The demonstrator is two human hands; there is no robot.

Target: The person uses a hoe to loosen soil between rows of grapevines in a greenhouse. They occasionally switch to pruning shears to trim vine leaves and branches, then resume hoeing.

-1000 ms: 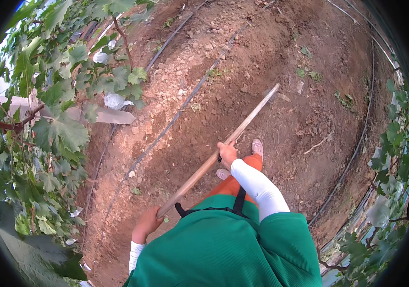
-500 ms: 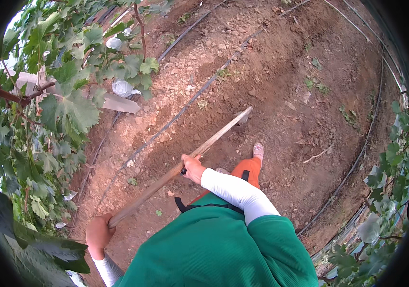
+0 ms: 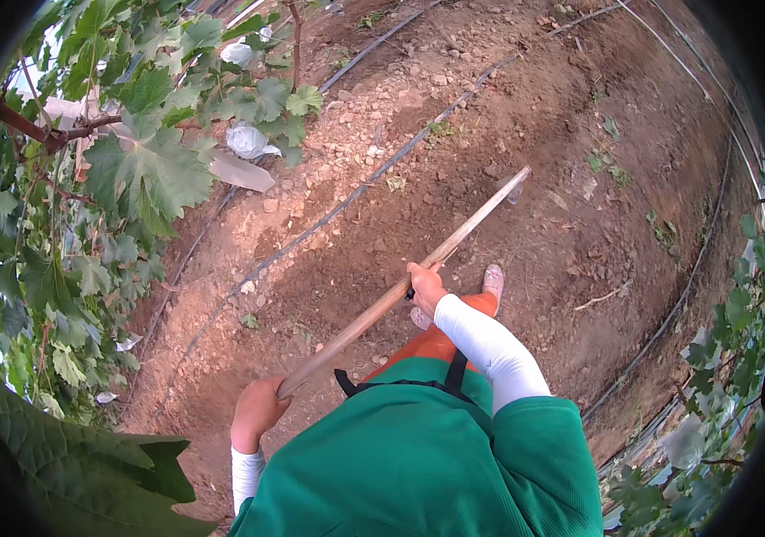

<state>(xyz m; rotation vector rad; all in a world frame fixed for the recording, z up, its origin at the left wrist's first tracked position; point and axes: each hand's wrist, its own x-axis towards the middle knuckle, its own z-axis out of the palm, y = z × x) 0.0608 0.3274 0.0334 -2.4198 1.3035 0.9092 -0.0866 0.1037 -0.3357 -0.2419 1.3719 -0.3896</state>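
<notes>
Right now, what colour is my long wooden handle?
The long wooden handle is light brown in the head view.

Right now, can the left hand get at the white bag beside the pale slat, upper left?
Probably not: the left hand is wrapped around the near end of the wooden handle, and the white bag looks well ahead, among leaves.

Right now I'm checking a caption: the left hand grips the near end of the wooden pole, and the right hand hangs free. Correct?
The right hand is not free: the head view shows it gripping the wooden pole too, farther along. The left hand does grip the near end.
</notes>
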